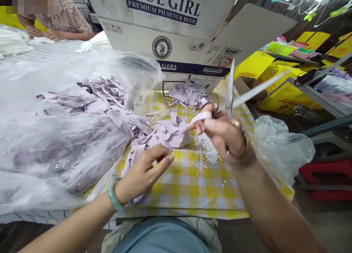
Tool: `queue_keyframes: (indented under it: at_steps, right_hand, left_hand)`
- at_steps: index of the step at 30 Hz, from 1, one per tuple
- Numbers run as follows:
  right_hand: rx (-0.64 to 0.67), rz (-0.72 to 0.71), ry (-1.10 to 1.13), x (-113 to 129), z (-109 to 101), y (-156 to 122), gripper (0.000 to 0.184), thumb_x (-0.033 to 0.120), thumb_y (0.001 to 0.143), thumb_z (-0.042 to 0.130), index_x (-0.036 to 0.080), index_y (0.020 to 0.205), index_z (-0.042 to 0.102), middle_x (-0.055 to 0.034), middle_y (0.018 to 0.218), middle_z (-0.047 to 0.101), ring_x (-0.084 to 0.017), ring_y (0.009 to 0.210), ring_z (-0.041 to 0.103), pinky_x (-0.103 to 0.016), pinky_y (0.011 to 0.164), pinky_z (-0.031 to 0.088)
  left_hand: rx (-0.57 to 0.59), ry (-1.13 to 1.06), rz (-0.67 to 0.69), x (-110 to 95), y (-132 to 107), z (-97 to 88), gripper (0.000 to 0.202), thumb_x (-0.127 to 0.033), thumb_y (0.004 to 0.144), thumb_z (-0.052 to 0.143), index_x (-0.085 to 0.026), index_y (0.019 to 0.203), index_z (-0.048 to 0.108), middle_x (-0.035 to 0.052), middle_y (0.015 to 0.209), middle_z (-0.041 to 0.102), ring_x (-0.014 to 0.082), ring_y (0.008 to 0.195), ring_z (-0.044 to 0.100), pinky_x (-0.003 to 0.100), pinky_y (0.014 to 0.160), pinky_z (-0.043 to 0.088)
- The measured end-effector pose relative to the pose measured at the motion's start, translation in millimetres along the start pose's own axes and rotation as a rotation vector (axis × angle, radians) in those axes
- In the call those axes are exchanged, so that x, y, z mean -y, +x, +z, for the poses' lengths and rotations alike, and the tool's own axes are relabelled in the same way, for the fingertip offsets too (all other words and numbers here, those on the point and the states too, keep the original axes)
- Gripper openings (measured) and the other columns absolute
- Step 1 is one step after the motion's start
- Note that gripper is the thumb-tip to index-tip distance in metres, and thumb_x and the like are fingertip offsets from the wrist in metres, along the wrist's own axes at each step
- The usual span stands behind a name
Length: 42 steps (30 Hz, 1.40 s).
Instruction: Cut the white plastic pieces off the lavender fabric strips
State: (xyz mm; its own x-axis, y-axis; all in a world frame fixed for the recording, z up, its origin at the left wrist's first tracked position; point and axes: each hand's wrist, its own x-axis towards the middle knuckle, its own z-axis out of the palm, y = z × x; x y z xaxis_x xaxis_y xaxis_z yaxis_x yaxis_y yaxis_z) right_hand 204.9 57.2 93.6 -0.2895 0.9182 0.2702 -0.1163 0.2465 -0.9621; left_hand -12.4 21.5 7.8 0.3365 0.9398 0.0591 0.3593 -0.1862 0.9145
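Note:
My right hand [225, 135] is closed around a pair of scissors [229, 102], with blades spread and pointing up and away. A pale lilac fabric strip [202, 116] is also pinched in its fingertips. Below it on the yellow checked cloth is a heap of tiny white clippings [207, 148]. My left hand [147, 170], with a green bangle [113, 194] at the wrist, hovers by a pile of lilac fabric strips [170, 132]. Its fingers are loosely bent, thumb apart, and nothing shows in them.
A big clear plastic bag [68, 146] spills more lilac strips on the left. Behind stands a Blue Girl beer carton [176, 33], with another lilac strip pile [189, 93] at its foot. Another person's hands [44, 33] work at far left. A crumpled plastic bag [282, 145] hangs right.

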Motion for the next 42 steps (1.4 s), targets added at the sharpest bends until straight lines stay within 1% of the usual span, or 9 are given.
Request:
queue_keyframes:
  at_steps: [4, 8, 15, 18, 21, 26, 29, 34, 42]
  right_hand:
    - [0.185, 0.096, -0.230, -24, 35, -61, 0.012, 0.019, 0.073, 0.058, 0.024, 0.078, 0.049, -0.0003, 0.077, 0.053, -0.016, 0.070, 0.055, -0.031, 0.066, 0.052]
    - [0.241, 0.131, -0.347, -63, 47, -111, 0.019, 0.016, 0.067, 0.059, 0.024, 0.078, 0.045, 0.0027, 0.069, 0.049, -0.014, 0.060, 0.047, -0.027, 0.056, 0.045]
    - [-0.264, 0.081, -0.358, -107, 13, -83, 0.020, 0.029, 0.085, 0.062, 0.025, 0.104, 0.054, -0.0075, 0.108, 0.062, -0.019, 0.090, 0.062, -0.034, 0.081, 0.052]
    - [-0.118, 0.036, -0.386, -112, 13, -52, 0.029, 0.032, 0.077, 0.073, 0.023, 0.102, 0.060, -0.0072, 0.107, 0.063, -0.022, 0.097, 0.061, -0.037, 0.089, 0.050]
    - [-0.059, 0.142, -0.226, -120, 26, -34, 0.025, 0.038, 0.072, 0.075, 0.021, 0.082, 0.059, -0.0004, 0.076, 0.059, -0.016, 0.070, 0.057, -0.030, 0.066, 0.049]
    - [-0.167, 0.292, 0.127, -132, 65, -35, 0.033, 0.046, 0.071, 0.074, 0.022, 0.076, 0.053, 0.0030, 0.068, 0.055, -0.012, 0.059, 0.051, -0.026, 0.057, 0.047]
    - [-0.126, 0.314, 0.158, -135, 82, -45, 0.032, 0.050, 0.076, 0.068, 0.023, 0.083, 0.053, 0.0013, 0.075, 0.060, -0.015, 0.064, 0.058, -0.029, 0.059, 0.052]
    - [-0.114, 0.245, -0.134, -118, 44, -70, 0.031, 0.049, 0.083, 0.064, 0.022, 0.096, 0.058, -0.0051, 0.093, 0.065, -0.022, 0.084, 0.062, -0.039, 0.079, 0.052]
    - [-0.027, 0.178, -0.980, -84, -10, -99, 0.042, 0.060, 0.074, 0.071, 0.020, 0.081, 0.058, -0.0071, 0.083, 0.066, -0.027, 0.087, 0.052, -0.043, 0.082, 0.034]
  left_hand:
    - [0.148, -0.943, -0.372, -15, 13, 37.4, 0.038, -0.051, 0.090, 0.059, -0.016, 0.092, 0.073, 0.0066, 0.084, 0.068, 0.0163, 0.074, 0.062, 0.027, 0.069, 0.053]
    - [0.070, -1.207, -0.546, -4, 18, 40.5, 0.021, -0.022, 0.075, 0.080, -0.012, 0.092, 0.076, 0.0073, 0.087, 0.069, 0.0122, 0.072, 0.064, 0.019, 0.065, 0.053]
    - [0.024, -0.922, -0.383, -6, 2, 31.4, 0.028, -0.036, 0.078, 0.078, -0.012, 0.092, 0.077, 0.0019, 0.068, 0.059, 0.0064, 0.056, 0.045, 0.018, 0.049, 0.032]
    - [0.042, -0.798, -0.316, -12, -6, 28.7, 0.033, -0.044, 0.081, 0.074, -0.014, 0.094, 0.077, 0.0032, 0.072, 0.060, 0.0084, 0.060, 0.045, 0.021, 0.052, 0.032]
    - [0.027, -0.650, -0.261, -16, -13, 18.4, 0.033, -0.046, 0.089, 0.064, -0.016, 0.091, 0.077, 0.0042, 0.075, 0.059, 0.0110, 0.063, 0.047, 0.024, 0.055, 0.036]
    - [-0.200, -0.320, 0.077, -21, -4, 8.0, 0.030, -0.037, 0.094, 0.057, -0.020, 0.078, 0.076, 0.0104, 0.110, 0.060, 0.0257, 0.118, 0.049, 0.035, 0.095, 0.045]
    - [-0.242, -0.499, 0.065, -17, 8, 14.5, 0.029, -0.034, 0.096, 0.055, -0.019, 0.077, 0.072, 0.0089, 0.113, 0.057, 0.0207, 0.101, 0.054, 0.029, 0.081, 0.048]
    - [-0.267, -0.658, -0.065, -5, 14, 32.7, 0.026, -0.031, 0.096, 0.054, -0.018, 0.078, 0.067, 0.0030, 0.114, 0.048, 0.0067, 0.062, 0.038, 0.022, 0.051, 0.033]
    - [-0.123, -0.429, -0.045, 2, 7, 82.6, 0.033, -0.031, 0.099, 0.045, -0.018, 0.074, 0.061, 0.0085, 0.110, 0.048, 0.0218, 0.104, 0.049, 0.027, 0.071, 0.044]
